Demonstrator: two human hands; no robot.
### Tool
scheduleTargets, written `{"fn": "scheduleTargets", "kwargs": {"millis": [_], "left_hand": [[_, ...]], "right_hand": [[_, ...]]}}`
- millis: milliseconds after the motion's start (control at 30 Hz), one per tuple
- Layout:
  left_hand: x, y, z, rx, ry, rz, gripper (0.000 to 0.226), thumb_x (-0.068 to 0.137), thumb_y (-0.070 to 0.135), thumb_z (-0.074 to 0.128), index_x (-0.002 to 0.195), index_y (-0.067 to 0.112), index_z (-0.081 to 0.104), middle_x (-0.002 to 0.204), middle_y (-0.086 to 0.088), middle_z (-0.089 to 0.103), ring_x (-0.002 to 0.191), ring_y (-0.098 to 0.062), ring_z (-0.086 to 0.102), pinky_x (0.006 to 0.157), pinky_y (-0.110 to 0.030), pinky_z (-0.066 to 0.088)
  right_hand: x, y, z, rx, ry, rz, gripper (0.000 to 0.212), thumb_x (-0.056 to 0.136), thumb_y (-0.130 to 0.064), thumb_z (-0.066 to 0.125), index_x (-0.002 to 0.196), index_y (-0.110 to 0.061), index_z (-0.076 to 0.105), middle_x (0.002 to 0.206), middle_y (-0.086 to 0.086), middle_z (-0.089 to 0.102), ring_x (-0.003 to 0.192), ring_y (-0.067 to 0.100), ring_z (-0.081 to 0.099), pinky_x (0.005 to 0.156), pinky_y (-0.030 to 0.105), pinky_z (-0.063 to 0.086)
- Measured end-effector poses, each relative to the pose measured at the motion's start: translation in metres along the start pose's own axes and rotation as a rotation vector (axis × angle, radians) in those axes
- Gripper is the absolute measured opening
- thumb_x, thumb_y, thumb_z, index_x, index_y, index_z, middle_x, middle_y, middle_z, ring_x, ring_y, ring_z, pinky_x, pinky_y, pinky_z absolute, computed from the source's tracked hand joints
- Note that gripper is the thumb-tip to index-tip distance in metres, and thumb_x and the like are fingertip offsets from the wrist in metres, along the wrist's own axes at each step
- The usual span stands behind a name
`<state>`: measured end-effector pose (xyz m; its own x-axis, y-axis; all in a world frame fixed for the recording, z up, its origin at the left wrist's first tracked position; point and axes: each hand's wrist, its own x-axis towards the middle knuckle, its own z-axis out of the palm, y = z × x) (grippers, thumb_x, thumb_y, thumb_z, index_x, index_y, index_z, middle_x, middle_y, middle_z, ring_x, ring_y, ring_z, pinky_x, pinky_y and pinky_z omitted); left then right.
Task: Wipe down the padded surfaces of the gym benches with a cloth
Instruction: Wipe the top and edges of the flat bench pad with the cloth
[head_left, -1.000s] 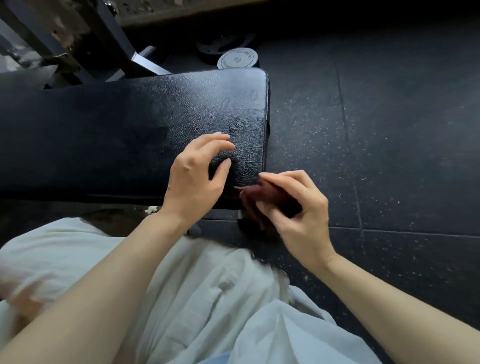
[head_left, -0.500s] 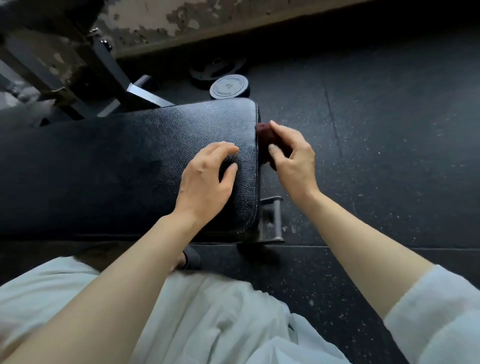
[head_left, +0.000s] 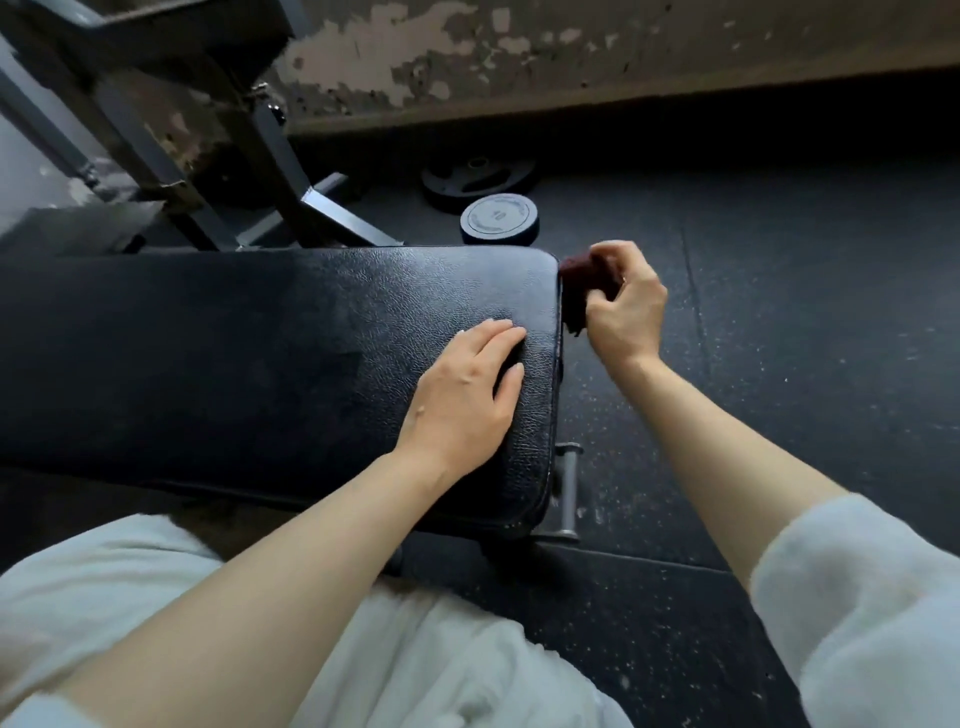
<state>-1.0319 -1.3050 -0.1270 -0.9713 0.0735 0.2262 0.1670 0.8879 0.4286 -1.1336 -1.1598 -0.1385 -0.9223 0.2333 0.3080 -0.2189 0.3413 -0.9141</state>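
A black padded gym bench (head_left: 249, 358) runs across the view from the left, ending at a rounded right edge. My left hand (head_left: 465, 397) rests flat on the pad near that end, fingers straight. My right hand (head_left: 621, 306) grips a bunched dark red cloth (head_left: 579, 291) and holds it against the far part of the bench's right end face, near the far corner. Most of the cloth is hidden by my fingers.
A metal bar (head_left: 566, 488) of the bench frame sticks out below the pad's right end. Two weight plates (head_left: 498, 218) lie on the dark rubber floor behind the bench. A grey steel rack frame (head_left: 218, 156) stands at the back left, before a peeling wall.
My right hand has slid the cloth along the bench's end face, from the near corner to the far corner. My left hand stays on the pad.
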Motion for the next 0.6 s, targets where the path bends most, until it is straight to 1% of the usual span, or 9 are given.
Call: {"fn": "scheduleTargets", "kwargs": {"millis": [67, 100, 133, 233, 300, 367, 433, 533, 600], "left_hand": [[0.004, -0.004, -0.01, -0.119, -0.005, -0.029, 0.038, 0.091, 0.024, 0.055, 0.126, 0.013, 0.062, 0.135, 0.0, 0.057, 0.128, -0.015, 0.049, 0.113, -0.024, 0.031], [0.006, -0.008, -0.018, -0.177, 0.01, -0.047, 0.034, 0.09, 0.017, 0.06, 0.123, 0.011, 0.063, 0.132, -0.001, 0.059, 0.126, -0.015, 0.051, 0.111, -0.018, 0.029], [0.01, -0.014, -0.027, -0.204, 0.03, -0.061, 0.031, 0.089, 0.011, 0.063, 0.12, 0.01, 0.065, 0.13, -0.002, 0.061, 0.126, -0.014, 0.051, 0.108, -0.013, 0.027], [0.022, -0.047, -0.052, -0.146, 0.032, -0.085, 0.027, 0.088, 0.013, 0.065, 0.115, 0.015, 0.068, 0.13, 0.003, 0.061, 0.13, -0.01, 0.047, 0.106, -0.012, 0.023], [0.028, -0.071, -0.06, -0.102, -0.003, -0.066, 0.027, 0.089, 0.017, 0.065, 0.116, 0.018, 0.067, 0.132, 0.006, 0.059, 0.131, -0.01, 0.047, 0.11, -0.019, 0.027], [0.035, -0.087, -0.063, -0.087, -0.041, -0.028, 0.03, 0.091, 0.022, 0.063, 0.12, 0.02, 0.065, 0.136, 0.008, 0.056, 0.133, -0.009, 0.044, 0.112, -0.026, 0.03], [0.044, -0.095, -0.065, -0.074, -0.056, 0.017, 0.034, 0.094, 0.026, 0.058, 0.128, 0.022, 0.06, 0.142, 0.01, 0.05, 0.138, -0.006, 0.036, 0.114, -0.028, 0.028], [0.058, -0.101, -0.061, -0.055, -0.062, 0.127, 0.041, 0.099, 0.029, 0.05, 0.139, 0.022, 0.05, 0.15, 0.006, 0.042, 0.143, -0.009, 0.027, 0.116, -0.023, 0.014], [0.062, -0.106, -0.049, 0.01, -0.135, 0.188, 0.045, 0.102, 0.032, 0.039, 0.146, 0.02, 0.041, 0.155, 0.0, 0.034, 0.146, -0.013, 0.02, 0.119, -0.026, 0.004]], "right_hand": [[0.01, -0.02, 0.001, -0.034, 0.042, -0.159, 0.057, 0.07, 0.007, 0.049, 0.122, -0.011, 0.062, 0.105, 0.0, 0.054, 0.096, 0.012, 0.052, 0.097, 0.014, 0.04], [0.01, -0.029, 0.002, -0.047, 0.018, -0.255, 0.059, 0.07, 0.006, 0.051, 0.126, -0.011, 0.061, 0.106, 0.001, 0.05, 0.097, 0.012, 0.051, 0.095, 0.009, 0.036], [0.004, -0.035, 0.003, -0.087, -0.035, -0.331, 0.058, 0.071, 0.005, 0.054, 0.126, -0.013, 0.062, 0.107, 0.002, 0.049, 0.098, 0.015, 0.052, 0.095, 0.01, 0.037], [-0.023, -0.032, 0.01, -0.327, -0.215, -0.461, 0.047, 0.071, -0.001, 0.067, 0.114, -0.019, 0.069, 0.109, 0.004, 0.053, 0.1, 0.028, 0.054, 0.091, 0.036, 0.047], [-0.037, -0.025, 0.006, -0.424, -0.299, -0.521, 0.043, 0.07, -0.006, 0.072, 0.11, -0.021, 0.07, 0.11, 0.003, 0.056, 0.099, 0.028, 0.052, 0.087, 0.038, 0.046], [-0.035, -0.029, 0.002, -0.434, -0.384, -0.478, 0.04, 0.07, -0.005, 0.075, 0.107, -0.02, 0.071, 0.107, 0.0, 0.055, 0.1, 0.025, 0.05, 0.088, 0.03, 0.039], [-0.014, -0.034, 0.011, -0.481, -0.382, -0.373, 0.039, 0.073, -0.001, 0.074, 0.108, -0.018, 0.07, 0.105, -0.002, 0.051, 0.101, 0.026, 0.049, 0.089, 0.023, 0.032], [0.013, -0.04, 0.038, -0.626, -0.306, -0.234, 0.037, 0.078, -0.001, 0.068, 0.111, -0.016, 0.066, 0.108, 0.006, 0.055, 0.103, 0.032, 0.047, 0.085, 0.019, 0.026], [0.003, -0.042, 0.042, -0.675, -0.313, -0.246, 0.037, 0.079, -0.004, 0.066, 0.111, -0.021, 0.064, 0.109, 0.005, 0.056, 0.1, 0.027, 0.045, 0.084, 0.019, 0.026]]}}
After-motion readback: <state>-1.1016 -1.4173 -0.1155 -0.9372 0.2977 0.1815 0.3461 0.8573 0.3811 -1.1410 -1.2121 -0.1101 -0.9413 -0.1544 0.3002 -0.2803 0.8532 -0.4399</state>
